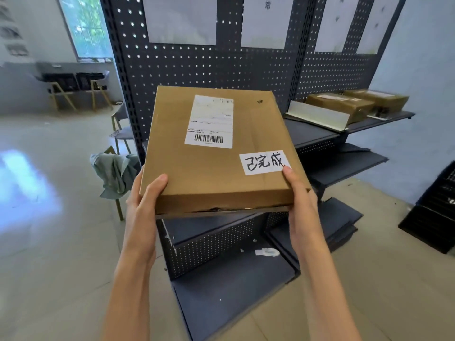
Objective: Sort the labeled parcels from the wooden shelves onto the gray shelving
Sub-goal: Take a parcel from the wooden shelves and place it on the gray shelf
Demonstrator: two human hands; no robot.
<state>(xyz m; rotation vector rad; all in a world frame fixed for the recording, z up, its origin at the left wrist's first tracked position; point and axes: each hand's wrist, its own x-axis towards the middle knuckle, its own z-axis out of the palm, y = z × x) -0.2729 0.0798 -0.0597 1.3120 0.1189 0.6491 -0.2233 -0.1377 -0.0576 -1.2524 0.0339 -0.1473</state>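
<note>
A flat brown cardboard parcel [216,166] fills the centre of the head view, held in the air in front of the gray shelving [320,136]. It carries a white barcode label and a white handwritten tag near its right front corner. My left hand [145,195] grips the parcel's near left corner, thumb on top. My right hand [299,193] grips the near right corner, thumb tip touching the handwritten tag. The fingers under the parcel are hidden.
Two brown parcels [344,107] lie on the upper right gray shelf behind a white divider [320,116]. Lower gray shelves [234,291] jut out below my arms. A chair draped with green cloth [115,173] stands left. Black crates [435,212] sit on the floor right.
</note>
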